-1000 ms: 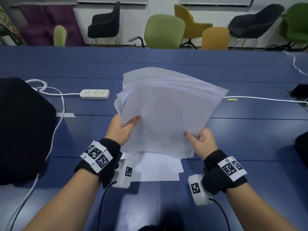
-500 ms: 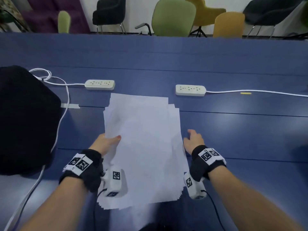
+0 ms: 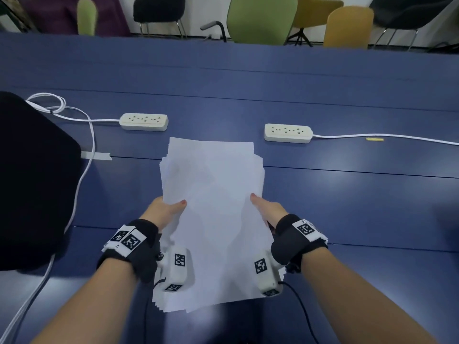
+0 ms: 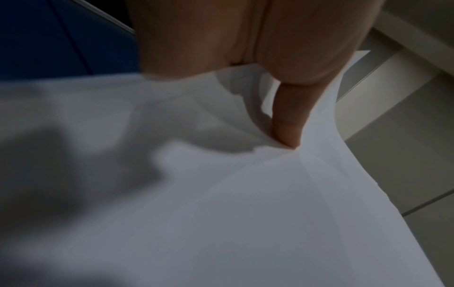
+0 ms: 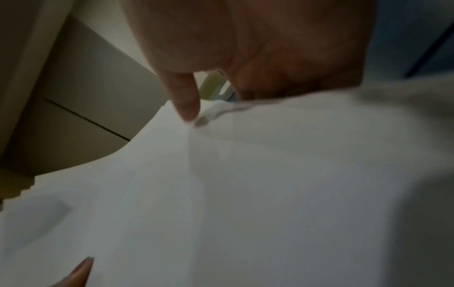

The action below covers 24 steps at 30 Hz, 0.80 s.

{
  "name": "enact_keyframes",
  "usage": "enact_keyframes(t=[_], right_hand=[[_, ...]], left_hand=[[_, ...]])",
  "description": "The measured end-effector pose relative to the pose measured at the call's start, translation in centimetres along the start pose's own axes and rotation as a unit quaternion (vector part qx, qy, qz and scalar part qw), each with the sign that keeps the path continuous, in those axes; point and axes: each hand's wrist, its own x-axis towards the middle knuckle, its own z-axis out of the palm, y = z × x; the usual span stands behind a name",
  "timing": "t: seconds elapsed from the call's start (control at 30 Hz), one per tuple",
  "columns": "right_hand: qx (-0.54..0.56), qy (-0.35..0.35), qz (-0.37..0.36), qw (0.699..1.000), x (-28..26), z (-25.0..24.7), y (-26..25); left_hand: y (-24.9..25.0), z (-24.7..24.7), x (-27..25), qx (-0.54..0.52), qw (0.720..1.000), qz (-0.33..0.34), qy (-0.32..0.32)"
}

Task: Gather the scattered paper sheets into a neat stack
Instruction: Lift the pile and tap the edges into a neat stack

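Observation:
A loose pile of white paper sheets (image 3: 213,209) sits lengthwise in front of me over the blue table (image 3: 347,214), its edges fanned unevenly at the near and far ends. My left hand (image 3: 164,209) grips the pile's left edge, thumb on top. My right hand (image 3: 267,207) grips the right edge the same way. In the left wrist view the thumb presses into the paper (image 4: 221,203). In the right wrist view the thumb lies on the paper (image 5: 245,194). The fingers under the sheets are hidden.
Two white power strips (image 3: 143,121) (image 3: 287,133) lie beyond the pile, with cables running off left and right. A large black object (image 3: 32,184) fills the table's left side. A tape strip (image 3: 96,155) and a small yellow piece (image 3: 374,139) lie on the table. Chairs (image 3: 260,18) stand behind.
The pile, held up and tilted a second ago, has come down lengthwise over the table. My right hand, which had let go beside it, now grips its right edge again.

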Motion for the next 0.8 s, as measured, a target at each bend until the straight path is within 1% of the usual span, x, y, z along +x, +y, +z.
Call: enact_keyframes(t=[0.07, 0.17, 0.23, 0.3, 0.37, 0.43, 0.5, 0.57, 0.63, 0.67, 0.73, 0.77, 0.8], right_hand=[[0.017, -0.036, -0.049, 0.998, -0.9, 0.0, 0.2], [0.096, -0.087, -0.124, 0.984, -2.0, -0.9, 0.5], [0.112, -0.094, -0.181, 0.973, -2.8, -1.7, 0.4], [0.117, -0.095, -0.245, 0.958, -4.3, -2.6, -0.1], [0.129, -0.091, -0.303, 0.94, -6.4, -3.8, -0.9], [0.127, -0.079, -0.366, 0.918, -8.2, -5.4, -1.9], [0.102, -0.044, -0.422, 0.9, -9.7, -6.9, -2.9], [0.091, 0.019, -0.467, 0.879, -10.9, -7.8, -3.5], [0.092, 0.099, -0.517, 0.845, -11.8, -8.1, -3.7], [0.112, 0.133, -0.533, 0.828, -12.2, -8.2, -3.6], [0.158, 0.189, -0.548, 0.8, -12.5, -8.4, -3.0], [0.178, 0.213, -0.546, 0.79, -12.3, -8.5, -2.3], [0.194, 0.231, -0.535, 0.789, -12.1, -8.5, -1.6]], left_hand=[[-0.1, -0.1, 0.0, -0.007, 1.0, 0.001, -0.003], [-0.2, -0.1, -0.5, -0.039, 0.999, 0.01, -0.014], [0.1, 0.1, -1.2, -0.067, 0.997, 0.024, -0.029], [0.8, 0.4, -2.0, -0.105, 0.992, 0.054, -0.046], [2.1, 0.6, -3.0, -0.146, 0.983, 0.084, -0.067], [3.5, 0.7, -4.3, -0.188, 0.969, 0.126, -0.098], [5.1, 0.8, -5.1, -0.211, 0.959, 0.159, -0.104], [6.7, 1.5, -5.8, -0.199, 0.954, 0.214, -0.058], [8.5, 2.5, -6.9, -0.174, 0.939, 0.297, 0.0], [9.5, 3.1, -7.4, -0.157, 0.928, 0.337, 0.021], [10.4, 4.3, -8.1, -0.129, 0.906, 0.4, 0.041], [10.3, 4.8, -8.3, -0.126, 0.898, 0.419, 0.05], [9.8, 5.1, -7.9, -0.13, 0.898, 0.418, 0.052]])
